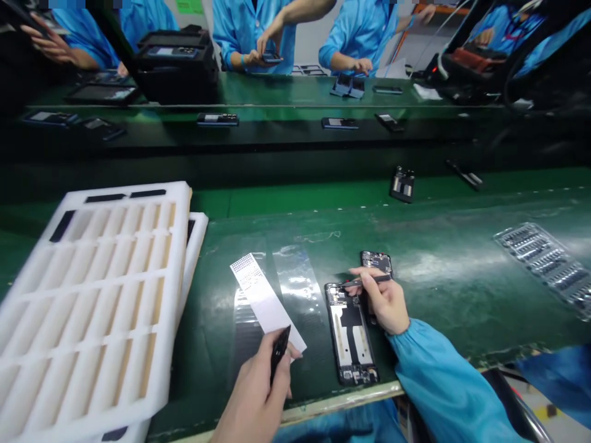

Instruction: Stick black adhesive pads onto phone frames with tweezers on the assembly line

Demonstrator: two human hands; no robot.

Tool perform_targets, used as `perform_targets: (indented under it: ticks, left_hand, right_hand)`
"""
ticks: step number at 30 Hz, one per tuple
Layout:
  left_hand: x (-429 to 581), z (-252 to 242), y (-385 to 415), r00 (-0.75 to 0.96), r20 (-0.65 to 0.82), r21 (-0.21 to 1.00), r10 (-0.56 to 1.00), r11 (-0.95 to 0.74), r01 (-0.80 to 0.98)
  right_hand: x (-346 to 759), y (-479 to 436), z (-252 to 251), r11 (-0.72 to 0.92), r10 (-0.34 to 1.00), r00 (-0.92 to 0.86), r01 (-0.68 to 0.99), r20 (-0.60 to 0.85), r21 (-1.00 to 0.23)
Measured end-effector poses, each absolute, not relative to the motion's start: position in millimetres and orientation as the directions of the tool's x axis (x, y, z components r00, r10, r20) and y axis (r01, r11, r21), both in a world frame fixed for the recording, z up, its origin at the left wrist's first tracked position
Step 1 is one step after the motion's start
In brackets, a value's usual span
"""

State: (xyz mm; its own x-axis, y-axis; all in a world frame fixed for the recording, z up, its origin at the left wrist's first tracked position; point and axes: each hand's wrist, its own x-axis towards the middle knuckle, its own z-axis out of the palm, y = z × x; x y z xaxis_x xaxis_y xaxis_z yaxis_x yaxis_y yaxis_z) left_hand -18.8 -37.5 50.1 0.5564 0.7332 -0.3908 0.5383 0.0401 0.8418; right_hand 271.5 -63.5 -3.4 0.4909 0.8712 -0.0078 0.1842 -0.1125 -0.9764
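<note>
Right in the middle of the green bench (pixel 452 307), an opened phone frame (pixel 351 332) lies flat, its long side pointing at the person. The right hand (pixel 383 301) is directly above its upper end, pinching a slim black tool (pixel 364 282) pen-style, tip down at the frame. Tucked under those fingers, a small dark phone part (pixel 376 263) sits just beyond the frame, almost touching it.

Over to the left, the left hand (pixel 253 394) is clenched around a narrow black piece (pixel 279 351), held up near the bench's pale front edge (pixel 341 400). Just past it, a white strip with a black dotted patch (pixel 261 295) slants across clear plastic film (pixel 298 283), its lower end reaching the black piece.

Stacked white foam trays (pixel 92 307) crowd the left side, rows of slots showing. To the right there's open green bench, then a clear blister tray of small dark parts (pixel 545 267). Up at the far edge sit a black component (pixel 402 184) and a slim black stick (pixel 464 174). Beyond, blue-coated co-workers (pixel 357 37) handle phones at a second bench (pixel 295 92). Any print here is too small to read.
</note>
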Motion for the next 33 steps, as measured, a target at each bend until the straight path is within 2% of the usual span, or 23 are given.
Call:
perform_targets:
  ticks: [5, 9, 15, 23, 33]
  left_hand:
    - [-21.1, 44.6, -50.3, 0.565, -0.172, 0.865, 0.807, -0.151, 0.479]
    - [-21.8, 36.9, -58.5, 0.524, -0.049, 0.860, 0.850, -0.231, 0.455]
    - [-24.6, 29.6, -59.1, 0.602, -0.045, 0.832, 0.797, -0.303, 0.464]
    - [-27.3, 21.5, -50.9, 0.745, 0.033, 0.734, 0.666, -0.522, 0.434]
    - [-30.4, 13.7, -56.7, 0.759, 0.078, 0.719, 0.646, -0.564, 0.406]
  right_hand:
    - [270.4, -62.8, -0.4, -0.099, 0.874, 0.485, 0.193, 0.007, -0.976]
    - [269.8, -63.5, -3.1, -0.076, 0.883, 0.468, 0.208, 0.031, -0.975]
    - [272.6, -66.8, -5.2, -0.063, 0.901, 0.430, 0.269, 0.061, -0.961]
    - [274.8, -65.6, -5.6, -0.038, 0.917, 0.393, 0.258, 0.069, -0.965]
    - [272.7, -69.1, -4.3, -0.075, 0.912, 0.407, 0.302, 0.058, -0.950]
